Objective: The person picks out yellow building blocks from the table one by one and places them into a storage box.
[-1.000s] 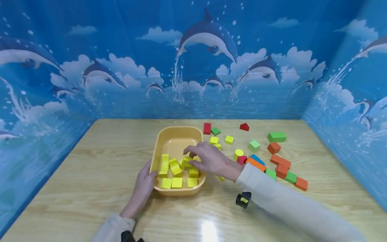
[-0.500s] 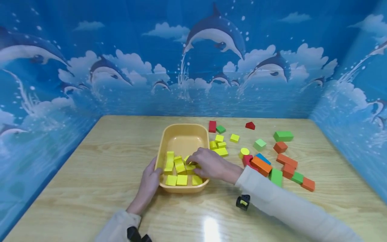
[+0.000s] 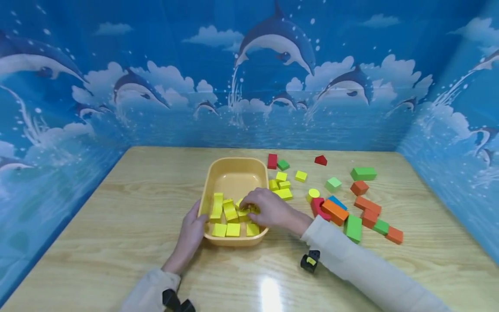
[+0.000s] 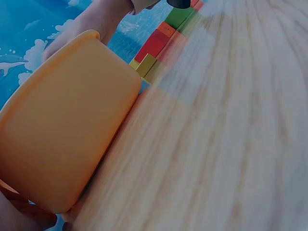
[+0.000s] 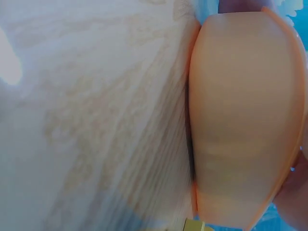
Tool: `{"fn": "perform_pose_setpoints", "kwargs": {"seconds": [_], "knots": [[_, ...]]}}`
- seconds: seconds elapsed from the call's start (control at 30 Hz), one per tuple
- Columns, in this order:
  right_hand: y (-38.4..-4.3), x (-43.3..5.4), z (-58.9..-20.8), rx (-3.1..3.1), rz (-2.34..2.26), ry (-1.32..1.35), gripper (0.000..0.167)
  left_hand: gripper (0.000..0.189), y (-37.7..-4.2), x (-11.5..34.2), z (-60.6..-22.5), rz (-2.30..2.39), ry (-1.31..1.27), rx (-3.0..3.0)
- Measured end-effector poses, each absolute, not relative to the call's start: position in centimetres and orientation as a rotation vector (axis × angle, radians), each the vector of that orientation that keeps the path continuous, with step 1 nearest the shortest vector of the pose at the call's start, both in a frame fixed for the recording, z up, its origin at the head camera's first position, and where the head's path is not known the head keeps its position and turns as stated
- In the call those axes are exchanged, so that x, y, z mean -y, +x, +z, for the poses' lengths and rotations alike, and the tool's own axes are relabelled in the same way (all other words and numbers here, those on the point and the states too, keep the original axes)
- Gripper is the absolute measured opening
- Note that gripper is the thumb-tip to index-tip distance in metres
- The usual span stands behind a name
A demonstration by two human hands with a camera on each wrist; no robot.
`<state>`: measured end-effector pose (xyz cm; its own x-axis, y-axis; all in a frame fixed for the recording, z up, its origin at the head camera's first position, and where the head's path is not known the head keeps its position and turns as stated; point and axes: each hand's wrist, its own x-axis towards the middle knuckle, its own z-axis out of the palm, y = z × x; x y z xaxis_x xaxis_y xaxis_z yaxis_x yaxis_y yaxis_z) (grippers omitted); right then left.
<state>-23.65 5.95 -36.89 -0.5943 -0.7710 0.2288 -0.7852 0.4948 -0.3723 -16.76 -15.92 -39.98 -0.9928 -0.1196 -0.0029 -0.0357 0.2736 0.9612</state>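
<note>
A tan plastic bin [image 3: 235, 242] stands on the wooden table, with several yellow blocks [image 3: 230, 210] in its nearer half. My left hand [image 3: 191, 232] grips the bin's left wall, thumb at the rim. In the left wrist view the bin's outer wall [image 4: 72, 106] fills the left side, and part of the left hand [image 4: 24, 214] shows at the bottom corner. Reaching over the right rim, my right hand [image 3: 270, 209] has its fingers curled down among the blocks and pinches a yellow one, partly hidden. The right wrist view mostly shows the bin's outside [image 5: 245, 120].
Right of the bin lie more yellow blocks [image 3: 284, 193] and a yellow cylinder [image 3: 313, 195]. Farther right are an orange block [image 3: 335, 212], green blocks [image 3: 353, 229], a blue piece [image 3: 337, 202] and several red-orange blocks [image 3: 367, 204]. A dolphin-print backdrop [image 3: 249, 125] encloses the table.
My right hand has lowered slightly among the yellow blocks, bringing the held one down. The left hand keeps its grip on the bin. The head view has shifted a little.
</note>
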Motion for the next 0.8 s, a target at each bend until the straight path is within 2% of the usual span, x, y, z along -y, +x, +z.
{"fn": "perform_pose_setpoints", "kwargs": {"seconds": [0.2,0.37,0.8], "knots": [[-23.6,-7.8,-37.4,2.426,0.829,1.321,0.014,0.063,-16.7,16.0,-40.0,-1.853,0.154,2.470],[-24.1,-10.2,-36.8,2.465,0.878,1.182,0.011,0.064,-16.8,16.1,-39.9,-1.856,0.144,2.461],[-25.7,-16.7,-36.4,2.950,0.474,0.522,0.023,0.064,-16.7,15.9,-39.8,-1.891,0.140,2.442]]}}
